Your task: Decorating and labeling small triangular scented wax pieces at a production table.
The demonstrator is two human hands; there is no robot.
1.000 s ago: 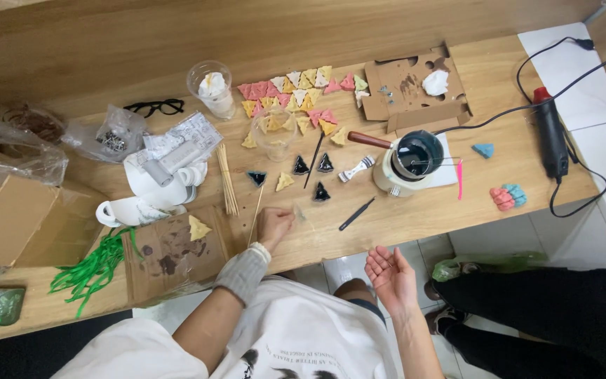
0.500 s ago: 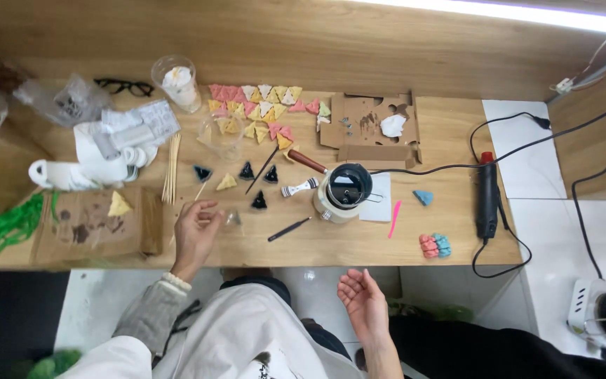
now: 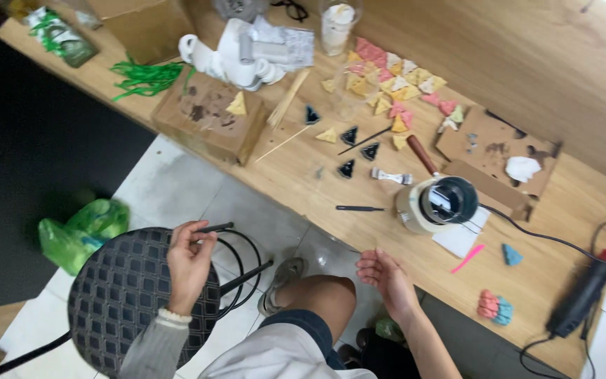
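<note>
Down below the table edge, the left hand [image 3: 189,261] closes its fingers [image 3: 194,237] around the black metal frame [image 3: 236,263] at the rim of a stool [image 3: 131,298], whose seat is padded in a dark checked fabric. A grey sleeve with a pale cuff covers that wrist. Off to the far side of this hand, on the pale tiled floor, lies a crumpled green plastic bag [image 3: 84,228].

The right hand [image 3: 387,277] hangs loose and unclenched, palm turned up and fingers lightly curled, grasping nothing. It hovers just short of the wooden table [image 3: 527,281], beside the person's bare knee [image 3: 320,298]. Beyond its fingertips, up on the table, stands a cream-coloured round pot [image 3: 435,205] with a dark opening and a black cord running off to the side. A thin black tool [image 3: 359,208] lies on the wood near the pot, a little further from the hand. Past that sit small black triangles [image 3: 359,151] and a spread of yellow, pink and white triangles [image 3: 387,84]. To the outer side of the right hand rest a pink and blue lump [image 3: 494,307], a pink strip [image 3: 470,257] and a black glue gun [image 3: 582,298]. A foot in a sandal [image 3: 282,281] shows between the two hands.
</note>
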